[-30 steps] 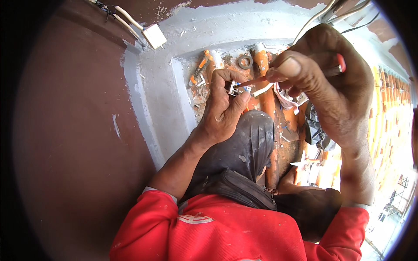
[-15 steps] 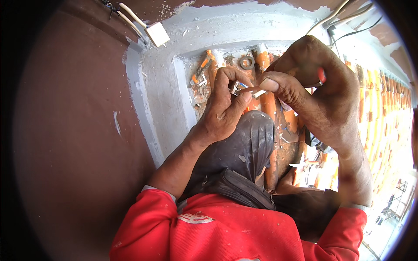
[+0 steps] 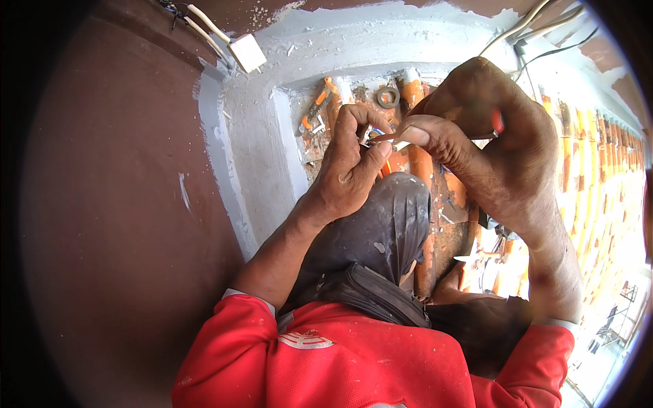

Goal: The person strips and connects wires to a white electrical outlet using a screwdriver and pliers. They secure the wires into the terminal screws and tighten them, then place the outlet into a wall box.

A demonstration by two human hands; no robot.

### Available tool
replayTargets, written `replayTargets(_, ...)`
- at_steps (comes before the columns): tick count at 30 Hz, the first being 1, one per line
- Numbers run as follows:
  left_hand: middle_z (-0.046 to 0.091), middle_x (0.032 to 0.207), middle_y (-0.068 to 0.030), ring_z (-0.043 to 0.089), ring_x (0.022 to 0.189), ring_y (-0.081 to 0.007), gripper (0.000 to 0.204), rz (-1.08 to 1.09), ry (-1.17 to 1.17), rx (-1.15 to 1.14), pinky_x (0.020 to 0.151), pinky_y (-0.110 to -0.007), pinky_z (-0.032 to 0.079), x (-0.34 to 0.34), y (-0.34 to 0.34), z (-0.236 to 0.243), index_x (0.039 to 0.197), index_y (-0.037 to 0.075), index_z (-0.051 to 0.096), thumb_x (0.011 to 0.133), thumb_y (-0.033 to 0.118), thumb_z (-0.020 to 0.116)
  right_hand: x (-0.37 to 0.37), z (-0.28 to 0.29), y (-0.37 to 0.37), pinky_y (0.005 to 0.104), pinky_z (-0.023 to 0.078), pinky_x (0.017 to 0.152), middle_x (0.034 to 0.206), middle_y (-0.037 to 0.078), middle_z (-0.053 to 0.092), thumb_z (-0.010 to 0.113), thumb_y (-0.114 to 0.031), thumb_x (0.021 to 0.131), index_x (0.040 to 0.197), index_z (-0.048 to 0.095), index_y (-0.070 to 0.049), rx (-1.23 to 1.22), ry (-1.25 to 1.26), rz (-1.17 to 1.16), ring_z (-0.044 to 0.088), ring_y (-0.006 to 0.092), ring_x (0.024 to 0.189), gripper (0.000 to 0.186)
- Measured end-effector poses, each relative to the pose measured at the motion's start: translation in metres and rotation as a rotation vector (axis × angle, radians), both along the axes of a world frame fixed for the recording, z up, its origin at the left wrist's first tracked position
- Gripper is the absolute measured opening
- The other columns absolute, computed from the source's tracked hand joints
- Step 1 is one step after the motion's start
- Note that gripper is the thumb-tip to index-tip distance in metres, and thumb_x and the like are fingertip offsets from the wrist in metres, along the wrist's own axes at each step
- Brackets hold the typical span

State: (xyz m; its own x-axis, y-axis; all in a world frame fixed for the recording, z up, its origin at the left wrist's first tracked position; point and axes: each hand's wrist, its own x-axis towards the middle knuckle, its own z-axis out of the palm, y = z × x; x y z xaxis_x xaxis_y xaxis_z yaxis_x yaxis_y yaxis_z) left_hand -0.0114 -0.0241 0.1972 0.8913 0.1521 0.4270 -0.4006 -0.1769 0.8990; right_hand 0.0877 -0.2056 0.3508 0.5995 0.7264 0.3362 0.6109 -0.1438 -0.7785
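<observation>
My left hand (image 3: 343, 166) is closed in a pinch in front of my raised knee. Between its thumb and forefinger sits a small piece with white and blue wires (image 3: 376, 132), mostly covered by the fingers. Thumb and fingers of my right hand (image 3: 486, 149) meet close to that piece, nearly touching the left fingertips. A slim tool with a red end (image 3: 498, 122) is tucked in the right hand; the rest of it is hidden. A short white cable end (image 3: 401, 145) shows just beneath the right thumb.
Beyond my hands, an orange utility knife (image 3: 318, 103) and a roll of dark tape (image 3: 388, 97) lie on orange roof tiles (image 3: 422, 170). A white junction box (image 3: 247, 53) with cables hangs at upper left. A brown wall (image 3: 129, 204) stands left. Loose cables (image 3: 517, 30) run at upper right.
The right thumb and hand have shifted slightly left, and the red end in the right hand has tilted a little. The left hand keeps nearly the same place and pinch.
</observation>
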Motion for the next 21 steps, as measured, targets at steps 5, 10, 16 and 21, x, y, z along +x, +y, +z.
replayTargets(5,0.051,0.126,-0.0137,0.052,0.121,-0.0223,0.024,0.022,-0.034,0.124,0.112,-0.04,0.043,0.003,0.005,-0.008,0.131,-0.002,0.048,0.11,0.007,0.055,-0.004,0.001,0.001,0.0281,0.051,0.071,0.095,0.004,0.074,0.089,-0.012,0.095,0.1,0.075,-0.001,-0.127,0.035,-0.042,0.066,0.0098,0.08,0.019)
replayTargets(10,0.05,0.124,-0.0135,0.052,0.121,-0.0226,0.024,-0.004,0.016,0.076,0.112,-0.04,0.043,0.009,0.006,-0.021,0.131,-0.002,0.046,0.109,0.005,0.054,-0.003,-0.007,0.008,0.0326,0.051,0.066,0.088,0.005,0.065,0.088,-0.008,0.093,0.101,0.068,-0.001,-0.053,-0.157,0.053,0.065,0.0144,0.075,0.022)
replayTargets(16,0.051,0.125,-0.0135,0.053,0.121,-0.0224,0.027,-0.022,0.082,-0.137,0.114,-0.039,0.044,0.01,-0.004,-0.031,0.132,-0.002,0.045,0.105,-0.001,0.052,0.007,-0.006,0.013,0.0435,0.05,0.064,0.086,0.012,0.06,0.077,-0.003,0.09,0.098,0.065,-0.002,-0.064,-0.33,0.147,0.065,0.0329,0.07,0.014)
replayTargets(21,0.054,0.126,-0.0139,0.057,0.121,-0.0226,0.03,-0.02,0.163,0.009,0.112,-0.04,0.048,0.008,-0.002,-0.027,0.135,-0.003,0.046,0.105,-0.002,0.051,0.013,-0.001,0.013,0.0481,0.05,0.067,0.085,0.013,0.06,0.077,-0.008,0.092,0.097,0.071,-0.004,-0.308,-0.468,0.144,0.067,0.037,0.073,0.008)
